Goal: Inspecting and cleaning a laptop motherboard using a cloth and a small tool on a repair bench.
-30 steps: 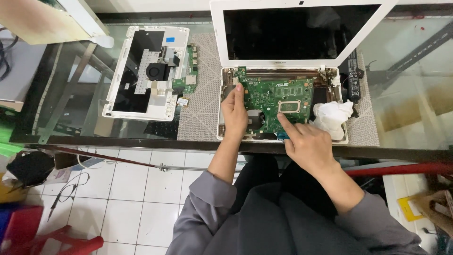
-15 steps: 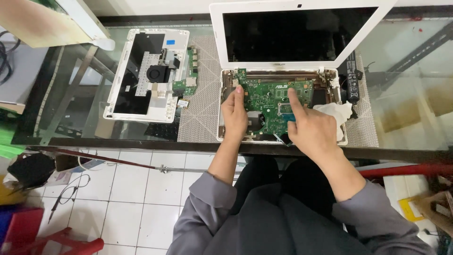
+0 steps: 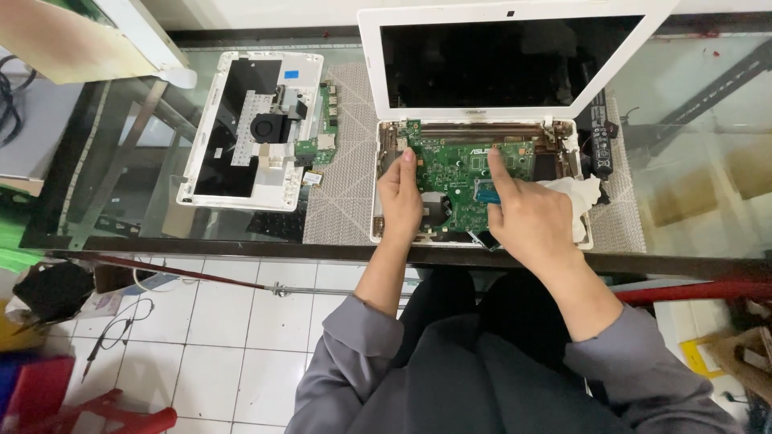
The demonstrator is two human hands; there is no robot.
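Now right hand (image 3: 527,221) (forefinger out) has advanced up motherboard (image 3: 458,173).

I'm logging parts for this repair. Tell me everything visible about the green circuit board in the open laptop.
The green circuit board lies flat in the white laptop's opened base, below the dark upright screen. It carries small chips, a dark round patch and a blue-edged slot. The left hand rests on its left edge; the right hand's forefinger presses near its upper right. A white cloth lies beside it.
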